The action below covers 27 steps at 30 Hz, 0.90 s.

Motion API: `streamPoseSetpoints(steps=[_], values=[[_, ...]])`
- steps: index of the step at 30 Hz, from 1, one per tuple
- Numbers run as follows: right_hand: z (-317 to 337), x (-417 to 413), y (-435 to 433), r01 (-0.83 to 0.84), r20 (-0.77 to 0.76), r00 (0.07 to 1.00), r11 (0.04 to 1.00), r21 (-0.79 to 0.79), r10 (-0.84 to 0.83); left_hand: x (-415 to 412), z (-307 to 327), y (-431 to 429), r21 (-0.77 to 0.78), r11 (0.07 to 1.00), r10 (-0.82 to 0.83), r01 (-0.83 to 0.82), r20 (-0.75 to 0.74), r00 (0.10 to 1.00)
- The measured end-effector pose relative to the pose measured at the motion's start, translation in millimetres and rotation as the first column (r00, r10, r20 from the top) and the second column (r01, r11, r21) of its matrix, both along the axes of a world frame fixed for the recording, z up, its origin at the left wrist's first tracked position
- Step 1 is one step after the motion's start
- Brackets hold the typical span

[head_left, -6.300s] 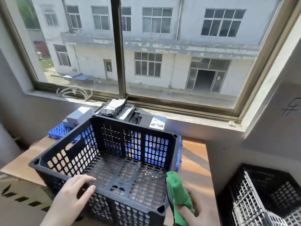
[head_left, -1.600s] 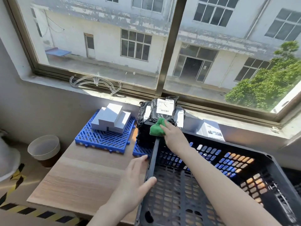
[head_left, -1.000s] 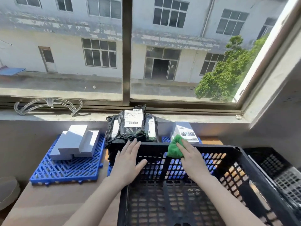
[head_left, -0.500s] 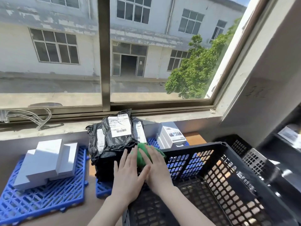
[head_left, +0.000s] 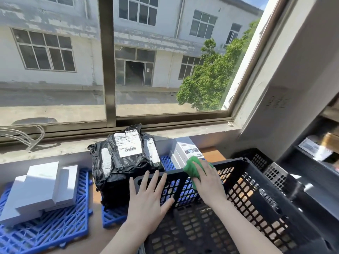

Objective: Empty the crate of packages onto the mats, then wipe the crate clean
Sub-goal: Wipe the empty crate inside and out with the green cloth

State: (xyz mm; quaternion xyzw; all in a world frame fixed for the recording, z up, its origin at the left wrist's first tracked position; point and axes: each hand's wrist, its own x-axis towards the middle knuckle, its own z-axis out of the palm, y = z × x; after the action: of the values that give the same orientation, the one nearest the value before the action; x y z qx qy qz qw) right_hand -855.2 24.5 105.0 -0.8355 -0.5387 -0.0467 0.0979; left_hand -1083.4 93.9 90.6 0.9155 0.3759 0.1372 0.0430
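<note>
Nearest, the black lattice crate [head_left: 256, 191] fills the lower right. No package shows on the part of its floor that is in view, so the emptying looks done. The left hand [head_left: 146, 200] lies flat on the crate's far left corner, fingers straight and spread wide, holding nothing and apparently steadying the crate. Just right of it the right hand [head_left: 209, 184] holds a bunched green cloth [head_left: 190, 169] pressed onto the top of the crate's far rim. I judge the wiping to be underway on that edge, with the other walls and floor possibly left. To the near left a blue mat [head_left: 55, 228] carries stacked white boxes [head_left: 40, 186]. Beyond the crate's corner black bagged packages [head_left: 126, 162] sit piled on a second blue mat [head_left: 111, 215], and a white labelled box [head_left: 187, 151] stands farther right, just behind the cloth. Another dark crate [head_left: 271, 173] sits at the right, the window sill [head_left: 183, 132] behind all.
</note>
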Motion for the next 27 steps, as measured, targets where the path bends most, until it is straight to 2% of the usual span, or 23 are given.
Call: streamPoseSetpoints(steps=[3,7,11,15,20,27], values=[[-4,-10,7,0.006,0.067,0.998,0.999,0.051,-0.009,-1,1,-1,-0.037,0.999,0.038,-0.038,0.011,0.999],[-12,-49,27,-0.202,0.069,0.978,0.977,0.072,0.197,-1,6,-1,-0.002,0.998,0.058,-0.058,0.053,0.997],[-18,-55,34,-0.252,0.098,0.964,0.966,0.062,0.246,13,11,6,0.062,0.994,0.087,-0.095,0.124,0.989],[-18,-29,33,-0.320,0.177,0.936,0.945,0.063,0.305,38,16,13,0.069,0.993,0.081,-0.091,0.142,0.987],[-23,16,24,-0.322,0.220,0.931,0.938,0.126,0.290,72,14,26,0.126,0.992,0.005,-0.022,0.132,0.991],[-22,95,4,-0.265,0.241,0.942,0.958,0.111,0.233,109,3,52,0.171,0.985,-0.019,0.017,0.011,1.000]])
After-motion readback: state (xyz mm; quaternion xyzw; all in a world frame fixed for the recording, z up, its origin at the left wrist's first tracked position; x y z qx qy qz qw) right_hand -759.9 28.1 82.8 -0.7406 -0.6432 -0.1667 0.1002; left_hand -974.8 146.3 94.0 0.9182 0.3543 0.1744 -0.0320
